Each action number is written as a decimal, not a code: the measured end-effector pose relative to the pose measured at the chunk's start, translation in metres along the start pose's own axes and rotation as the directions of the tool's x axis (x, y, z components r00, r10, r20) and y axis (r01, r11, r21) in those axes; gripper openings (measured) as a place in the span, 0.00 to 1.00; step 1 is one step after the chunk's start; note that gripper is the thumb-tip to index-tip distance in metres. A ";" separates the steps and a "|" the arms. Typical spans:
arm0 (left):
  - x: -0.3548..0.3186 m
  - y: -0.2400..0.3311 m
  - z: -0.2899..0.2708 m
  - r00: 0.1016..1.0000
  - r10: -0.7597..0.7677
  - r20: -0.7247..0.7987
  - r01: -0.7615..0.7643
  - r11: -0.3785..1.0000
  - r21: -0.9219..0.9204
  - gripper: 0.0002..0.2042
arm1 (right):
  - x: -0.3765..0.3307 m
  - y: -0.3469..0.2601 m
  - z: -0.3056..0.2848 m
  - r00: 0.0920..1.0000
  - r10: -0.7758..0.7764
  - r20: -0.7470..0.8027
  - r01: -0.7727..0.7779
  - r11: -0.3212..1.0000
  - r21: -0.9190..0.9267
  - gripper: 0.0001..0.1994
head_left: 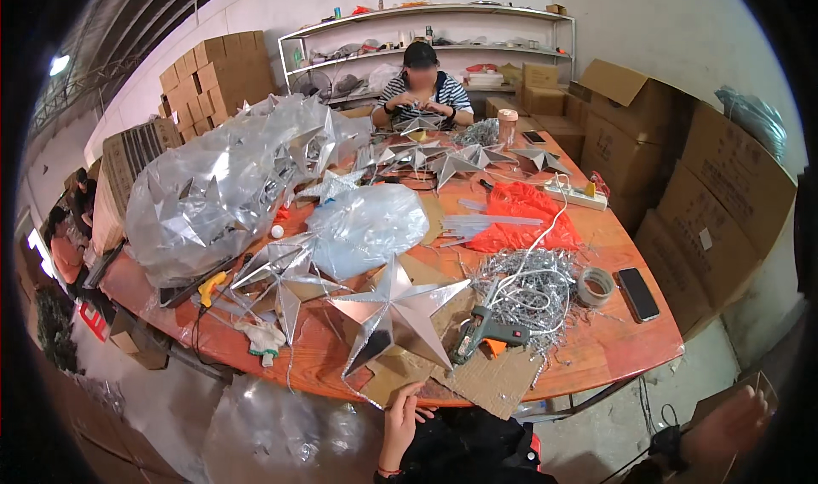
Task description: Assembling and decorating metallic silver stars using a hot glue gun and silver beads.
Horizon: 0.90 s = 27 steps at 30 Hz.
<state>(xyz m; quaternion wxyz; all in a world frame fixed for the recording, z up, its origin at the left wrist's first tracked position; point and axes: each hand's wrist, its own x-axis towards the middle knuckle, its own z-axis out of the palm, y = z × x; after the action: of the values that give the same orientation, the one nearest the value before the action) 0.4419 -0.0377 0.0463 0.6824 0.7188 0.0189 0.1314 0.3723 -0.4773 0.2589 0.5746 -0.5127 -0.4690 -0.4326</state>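
Observation:
A large silver five-pointed star (396, 301) lies on cardboard at the table's front. A thin silver tinsel cord (348, 371) trails from its lower left point to my left hand (400, 424). That hand is at the table's front edge, its fingers curled around the cord; the exact grip is partly hidden. Off the table at the lower right, my right hand (728, 424) is raised with fingers stretched out, near a cardboard box, and nothing shows in it. A dark green glue gun (486, 335) rests beside the star, by a heap of silver tinsel (537, 288).
A big clear plastic bag of stars (204, 203) fills the table's left. Nearby are a yellow glue gun (211, 288), a red plastic bag (520, 216), a tape roll (594, 286), a phone (638, 295) and a power strip (579, 196). Another person (422, 92) sits opposite. Cartons (707, 220) line the right.

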 end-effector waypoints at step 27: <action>-0.002 0.021 0.013 0.986 -0.123 -0.110 0.121 0.992 -0.031 0.12 | -0.051 0.248 0.162 0.323 0.663 0.675 -0.008 0.715 -0.699 0.16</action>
<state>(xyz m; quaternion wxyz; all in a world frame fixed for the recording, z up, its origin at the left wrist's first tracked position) 0.4391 -0.0521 0.0665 0.6957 0.6994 0.0996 0.1297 0.5900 -0.2906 0.1693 0.1213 -0.8986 -0.4165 -0.0657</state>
